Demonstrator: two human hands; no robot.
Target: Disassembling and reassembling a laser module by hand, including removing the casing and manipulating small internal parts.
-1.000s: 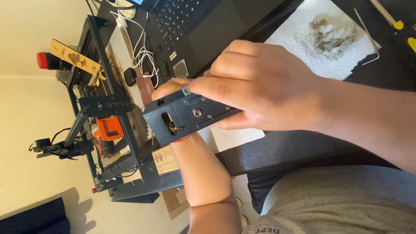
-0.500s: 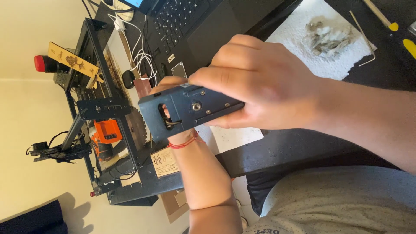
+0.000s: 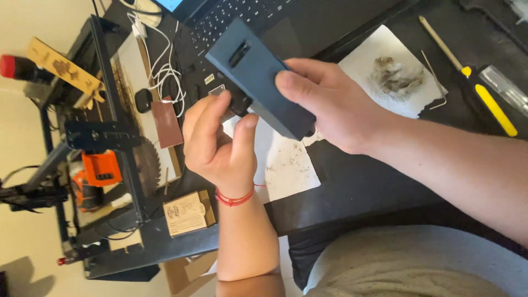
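My right hand [image 3: 335, 107] grips a dark blue-grey box-shaped metal part [image 3: 258, 74] from the right, thumb on its flat face, holding it tilted above the desk. A slot shows near the part's upper end. My left hand [image 3: 220, 146], with a red string around the wrist, is just below and to the left of it, palm towards me. Its curled fingertips and thumb close on a small black piece on the underside of the part.
A black laptop [image 3: 286, 22] lies behind the hands. A white tissue [image 3: 385, 60] carries a grey clump of fluff; a yellow-handled screwdriver [image 3: 484, 96] and a thin bent wire [image 3: 434, 77] lie to its right. A speckled white sheet [image 3: 289, 165], a small cardboard box [image 3: 187, 212] and a black framed machine with an orange tool [image 3: 99, 168] lie lower left.
The part has been turned and lifted towards the laptop; its plate side with holes no longer shows. My left hand came out from underneath and now shows its palm.
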